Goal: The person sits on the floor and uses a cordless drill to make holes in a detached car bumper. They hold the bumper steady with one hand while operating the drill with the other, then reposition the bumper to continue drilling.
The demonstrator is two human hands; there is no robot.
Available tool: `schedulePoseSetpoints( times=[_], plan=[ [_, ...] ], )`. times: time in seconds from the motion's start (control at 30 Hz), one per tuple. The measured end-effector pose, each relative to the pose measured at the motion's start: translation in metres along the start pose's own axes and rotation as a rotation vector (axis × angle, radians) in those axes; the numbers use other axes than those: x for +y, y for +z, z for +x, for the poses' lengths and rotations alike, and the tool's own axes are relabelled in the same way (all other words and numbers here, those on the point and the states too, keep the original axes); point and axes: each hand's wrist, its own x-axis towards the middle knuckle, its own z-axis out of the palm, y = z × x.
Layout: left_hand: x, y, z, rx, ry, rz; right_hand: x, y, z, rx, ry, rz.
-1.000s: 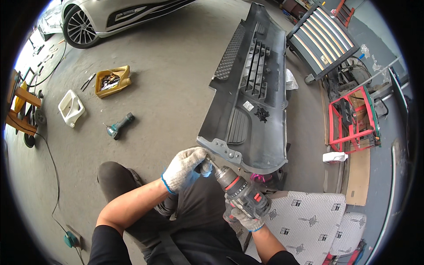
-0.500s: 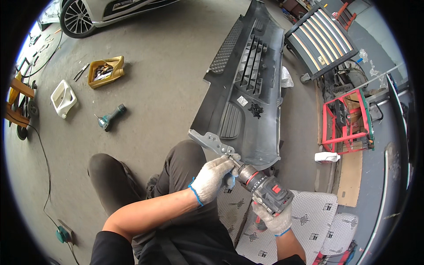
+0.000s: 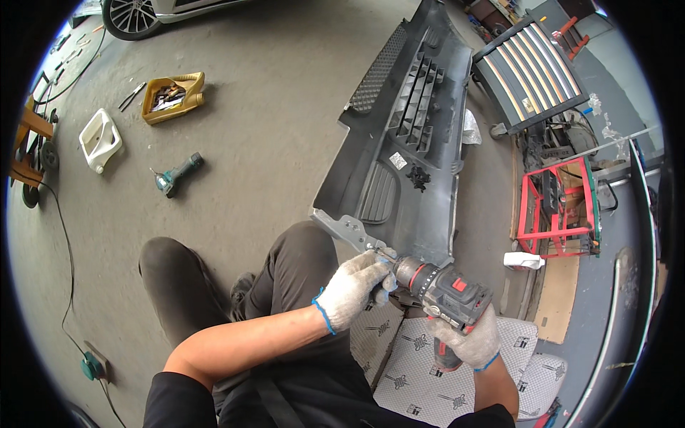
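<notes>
"Where's the drill [image 3: 457,292]?"

"Right of centre, its nose aimed toward ten o'clock at the grey bracket [image 3: 347,228] on the bumper's [image 3: 378,146] near corner. Fingers hide the tip, so I can't tell if it touches."

"And the hands?"

"Taking the drill as the clock's centre, the right hand [image 3: 471,339] is at five, gloved fingers wrapped round the handle. The left hand [image 3: 354,287], gloved too, is at nine, fingers bent inward beside the chuck, by the bracket's end. Whether they pinch anything, I can't tell."

"How does the bumper lie?"

"It stretches from the bracket up toward twelve, its grille slats and a mesh panel showing."

"What's close by?"

"A patterned pad [image 3: 428,381] at six, below the right hand. A white bottle [image 3: 524,261] stands out at two, just beside a red frame [image 3: 549,235] between one and two. Farther off, near one, there's a tool cabinet [image 3: 528,71]."

"Anything on the other side?"

"Around ten, on the floor: a teal power tool [image 3: 175,175], a white cut-open can [image 3: 110,150], and a yellow one [image 3: 189,105] holding small parts, with pliers [image 3: 133,98] just beside it. Past them is a car wheel [image 3: 132,18]."
</notes>
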Motion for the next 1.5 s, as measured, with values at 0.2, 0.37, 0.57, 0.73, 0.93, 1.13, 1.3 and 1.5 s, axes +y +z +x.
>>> schedulePoseSetpoints(
  times=[0.2, 0.37, 0.57, 0.73, 0.93, 1.13, 1.3, 1.5],
  plan=[
    [0.003, 0.000, -0.003, 0.000, 0.014, -0.010, -0.011, 0.001, 0.009, -0.009, 0.028, 0.025],
    [0.009, 0.004, -0.005, -0.011, -0.001, 0.030, -0.019, 0.001, 0.008, 0.017, 0.046, -0.042],
    [0.009, 0.000, -0.007, -0.006, -0.009, 0.013, -0.058, -0.006, 0.022, -0.176, -0.264, -0.638],
    [0.022, -0.005, -0.011, -0.034, -0.043, 0.236, -0.090, -0.007, 0.050, -0.354, -0.634, -1.180],
    [0.109, -0.042, -0.003, 0.322, 0.707, 1.032, -0.136, -0.009, 0.071, -0.525, -0.337, -1.271],
    [0.116, -0.089, 0.026, 0.048, 0.179, 1.135, -0.158, 0.006, 0.088, -0.578, -0.333, -1.302],
    [0.113, -0.074, 0.036, -0.009, 0.267, 1.286, -0.151, 0.004, 0.082, -0.575, -0.268, -1.341],
    [0.095, -0.082, 0.043, 0.090, 0.434, 1.225, -0.154, 0.013, 0.082, -0.528, -0.172, -1.253]
  ],
)
